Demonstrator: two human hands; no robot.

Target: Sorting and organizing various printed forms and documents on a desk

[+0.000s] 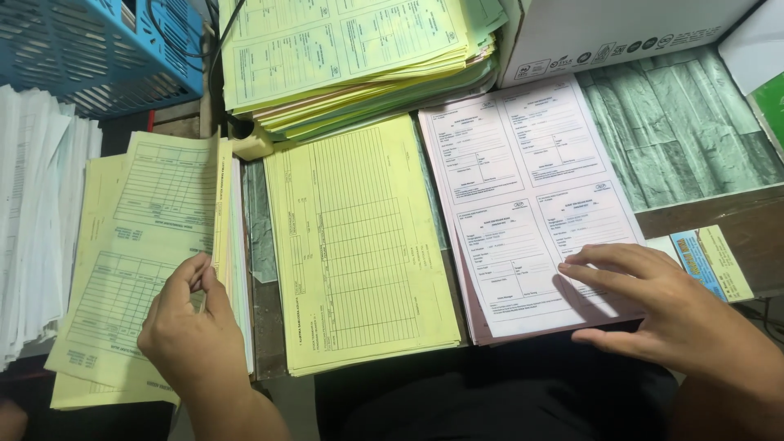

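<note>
**Here, two hands on paper stacks at a crowded desk**

Below me runs a dark wooden desk (739, 220), partly laid with a green wood-grain mat (686, 131). A blue plastic basket (98, 45) sits at eleven o'clock, a white cardboard box (604, 28) at one o'clock, and loose white sheets (37, 212) fan out at nine o'clock.

My left hand (192, 331), at seven o'clock, comes up from below with the wrist bent; thumb and forefinger are pressed together, pinching the right edge of the top yellow form (155, 212) and lifting it off the left yellow stack (102, 359). My right hand (653, 306), at four o'clock, lies flat with fingers spread and slightly apart, fingertips pressing the lower right corner of the pink-white form stack (523, 204).

I count four paper stacks apart from the white sheets: the one I am thumbing through, a middle yellow stack (359, 245) at six o'clock, the pink-white one, and a tall mixed pile (351, 61) at twelve o'clock, yellow with what may be green and pink layers, though its edges are hard to read. One small colourful card (710, 261) lies just beside my right hand at three o'clock.
</note>
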